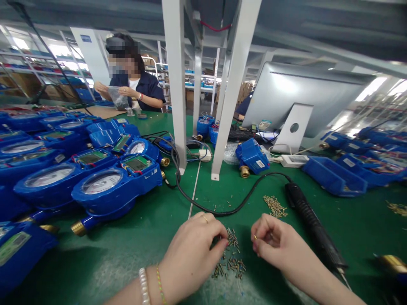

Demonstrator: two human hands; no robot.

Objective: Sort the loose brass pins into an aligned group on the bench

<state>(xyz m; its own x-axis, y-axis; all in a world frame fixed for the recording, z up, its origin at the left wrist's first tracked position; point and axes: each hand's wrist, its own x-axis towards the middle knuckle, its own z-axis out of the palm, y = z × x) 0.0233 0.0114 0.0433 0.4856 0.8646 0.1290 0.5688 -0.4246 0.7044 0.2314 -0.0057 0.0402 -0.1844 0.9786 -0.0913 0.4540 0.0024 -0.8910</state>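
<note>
My left hand (195,250), with a pearl bracelet at the wrist, is closed, thumb and fingers drawn together beside a loose pile of small screws (235,263). Whatever it may hold is hidden. To the right of that pile, my right hand (280,248) pinches a tiny brass-coloured screw (255,238) between thumb and fingertips. Beyond it lies a second heap of brass screws (274,206). A black corded electric screwdriver (313,222) rests on the green table (133,250), just right of my right hand.
Many blue meters (104,186) crowd the left side. White metal posts (178,93) rise mid-table, with a black cable (219,213) looping before them. Another blue meter (252,156), a monitor (295,93) and a blue bin (333,176) stand right. A co-worker (149,91) holds a clear bag opposite.
</note>
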